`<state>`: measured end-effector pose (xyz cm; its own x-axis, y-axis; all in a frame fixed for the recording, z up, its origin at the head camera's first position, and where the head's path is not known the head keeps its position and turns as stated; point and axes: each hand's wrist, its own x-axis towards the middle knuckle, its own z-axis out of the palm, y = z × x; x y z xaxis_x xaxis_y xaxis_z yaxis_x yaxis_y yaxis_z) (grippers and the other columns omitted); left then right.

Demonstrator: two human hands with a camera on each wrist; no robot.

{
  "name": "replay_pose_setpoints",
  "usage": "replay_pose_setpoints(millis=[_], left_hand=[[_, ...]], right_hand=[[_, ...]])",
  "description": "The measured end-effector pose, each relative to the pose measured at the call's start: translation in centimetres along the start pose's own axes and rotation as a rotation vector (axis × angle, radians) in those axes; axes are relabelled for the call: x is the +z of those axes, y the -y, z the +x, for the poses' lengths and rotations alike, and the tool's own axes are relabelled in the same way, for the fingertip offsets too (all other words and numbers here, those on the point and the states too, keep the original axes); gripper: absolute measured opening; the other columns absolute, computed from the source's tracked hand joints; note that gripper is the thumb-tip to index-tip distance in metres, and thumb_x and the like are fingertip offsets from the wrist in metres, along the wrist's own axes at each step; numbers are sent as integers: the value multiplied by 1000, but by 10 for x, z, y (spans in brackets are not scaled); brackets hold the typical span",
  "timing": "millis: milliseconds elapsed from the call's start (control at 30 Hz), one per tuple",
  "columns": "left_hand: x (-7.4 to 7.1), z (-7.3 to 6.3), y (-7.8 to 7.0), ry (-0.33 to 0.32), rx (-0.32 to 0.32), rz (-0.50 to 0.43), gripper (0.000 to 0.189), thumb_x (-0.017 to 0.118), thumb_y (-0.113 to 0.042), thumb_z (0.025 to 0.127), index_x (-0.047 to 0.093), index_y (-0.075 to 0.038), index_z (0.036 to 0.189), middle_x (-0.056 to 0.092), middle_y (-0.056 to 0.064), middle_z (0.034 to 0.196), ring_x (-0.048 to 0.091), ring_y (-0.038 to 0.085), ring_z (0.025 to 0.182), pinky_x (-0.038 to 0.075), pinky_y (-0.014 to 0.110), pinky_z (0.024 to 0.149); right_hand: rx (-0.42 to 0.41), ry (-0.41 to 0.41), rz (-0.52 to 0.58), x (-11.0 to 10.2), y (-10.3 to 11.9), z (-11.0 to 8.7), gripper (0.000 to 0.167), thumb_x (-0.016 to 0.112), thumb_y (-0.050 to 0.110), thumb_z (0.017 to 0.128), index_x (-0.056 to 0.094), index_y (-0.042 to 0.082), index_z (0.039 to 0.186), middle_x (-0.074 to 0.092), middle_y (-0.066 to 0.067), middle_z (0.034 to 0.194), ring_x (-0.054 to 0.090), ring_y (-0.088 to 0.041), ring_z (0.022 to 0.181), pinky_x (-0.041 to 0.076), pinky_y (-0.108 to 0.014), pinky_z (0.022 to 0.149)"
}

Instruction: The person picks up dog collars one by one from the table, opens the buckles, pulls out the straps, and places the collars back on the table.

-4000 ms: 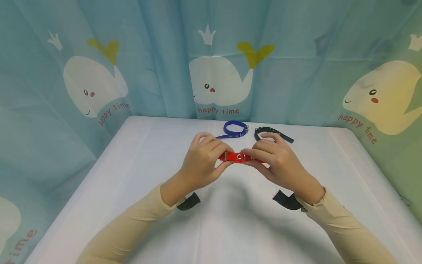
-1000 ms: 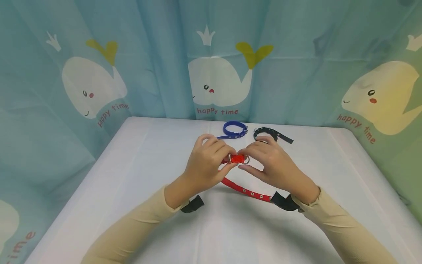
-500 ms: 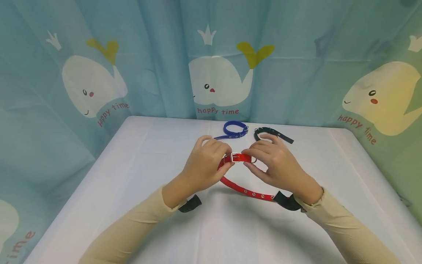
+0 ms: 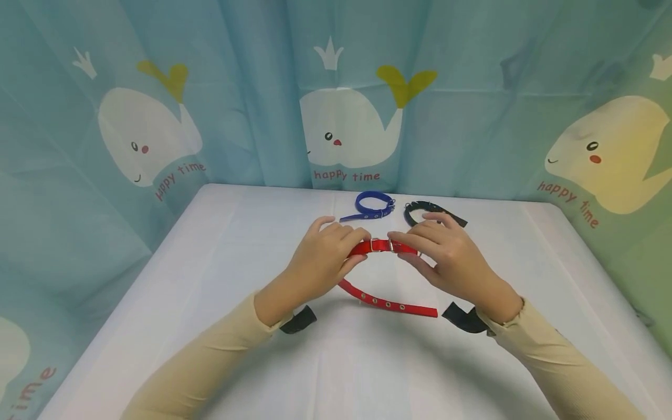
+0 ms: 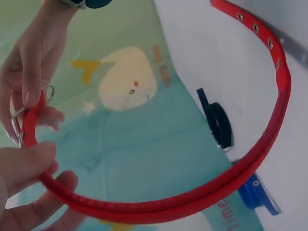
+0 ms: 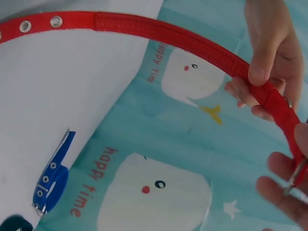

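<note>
A red collar [image 4: 409, 308] with metal eyelets is held up in front of me, above the white table. My left hand [image 4: 322, 259] pinches its band between thumb and fingers, just left of a metal loop. My right hand [image 4: 446, 254] pinches the end by the buckle [image 4: 391, 245]; a D-ring shows there in the left wrist view. The eyelet end hangs free below the hands, out of the buckle. In the right wrist view the collar [image 6: 159, 28] arcs away from both hands, which grip it close together.
A coiled blue collar [image 4: 374, 204] lies at the back of the white table [image 4: 236, 245]. Beside it, partly behind my right hand, is a dark collar [image 4: 430, 207]. A patterned curtain [image 4: 252, 105] hangs behind the table. Black straps [image 4: 464, 319] stick out at both wrists.
Four seconds ago an eyelet showed between the hands and no free end hung below. Over the last second the hands moved apart, uncovering the buckle, and the hanging end shifted left.
</note>
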<state>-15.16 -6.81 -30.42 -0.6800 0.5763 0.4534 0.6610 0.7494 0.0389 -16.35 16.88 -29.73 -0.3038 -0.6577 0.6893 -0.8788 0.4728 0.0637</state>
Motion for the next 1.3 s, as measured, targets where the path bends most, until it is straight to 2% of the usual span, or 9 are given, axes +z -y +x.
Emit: replay_pose_setpoints(millis=[133, 233, 367, 533, 733, 867, 967, 1167, 1300], left_hand=[[-1, -2, 7, 24, 20, 44, 30, 72, -30, 82, 65, -17, 108, 71, -1, 93, 65, 16, 90, 44, 47, 99], [-4, -6, 16, 60, 26, 85, 29, 72, -32, 81, 67, -18, 106, 71, -1, 92, 66, 15, 89, 44, 47, 99], [-11, -13, 31, 104, 62, 89, 31, 71, -32, 82, 67, -18, 109, 70, -2, 88, 65, 15, 86, 44, 46, 99], [-17, -25, 54, 161, 121, 91, 36, 70, -29, 83, 64, -21, 118, 67, -3, 82, 63, 15, 82, 44, 46, 99], [-15, -40, 77, 202, 168, 148, 44, 72, -26, 82, 61, -24, 124, 63, -1, 78, 61, 16, 79, 45, 47, 97], [-6, -47, 92, 225, 199, 216, 45, 73, -25, 81, 60, -26, 125, 61, 0, 75, 60, 16, 75, 46, 47, 96], [4, -53, 103, 234, 224, 259, 48, 73, -25, 80, 59, -28, 126, 59, 0, 74, 58, 15, 72, 46, 46, 95], [24, -63, 119, 238, 264, 293, 59, 79, -20, 74, 56, -26, 128, 59, 1, 75, 58, 15, 70, 46, 47, 94], [38, -67, 126, 322, 250, 320, 64, 80, -18, 73, 54, -26, 131, 58, 1, 76, 57, 15, 71, 46, 46, 94]], right_hand=[[-54, 6, 0, -3, -4, -5, 24, 73, 13, 81, 72, 9, 104, 69, -4, 79, 65, -18, 71, 49, -54, 86], [-68, 31, -24, -6, -10, -13, 20, 63, 17, 89, 71, 13, 107, 66, -4, 77, 62, -18, 72, 48, -55, 84], [-84, 61, -65, -9, -19, -26, 32, 43, 26, 98, 70, 16, 111, 64, -4, 76, 59, -20, 74, 47, -56, 83], [-103, 89, -106, -12, -32, -42, 24, 61, 11, 90, 70, 15, 112, 64, -6, 76, 59, -21, 73, 47, -54, 81], [-99, 153, -149, -12, -52, -64, 24, 61, 11, 90, 69, 14, 112, 66, -7, 75, 60, -23, 74, 48, -53, 80], [-75, 186, -167, -9, -64, -77, 52, 81, -4, 61, 71, 14, 109, 66, -7, 75, 60, -24, 74, 47, -51, 80], [-66, 201, -181, -5, -71, -86, 64, 84, -8, 48, 72, 14, 106, 66, -6, 75, 60, -23, 72, 47, -50, 78], [-51, 261, -194, 6, -84, -105, 61, 85, -5, 48, 72, 14, 105, 67, -6, 75, 61, -23, 71, 47, -48, 77], [-31, 314, -205, 17, -90, -118, 57, 85, -4, 51, 73, 14, 104, 67, -5, 76, 62, -22, 73, 48, -46, 77]])
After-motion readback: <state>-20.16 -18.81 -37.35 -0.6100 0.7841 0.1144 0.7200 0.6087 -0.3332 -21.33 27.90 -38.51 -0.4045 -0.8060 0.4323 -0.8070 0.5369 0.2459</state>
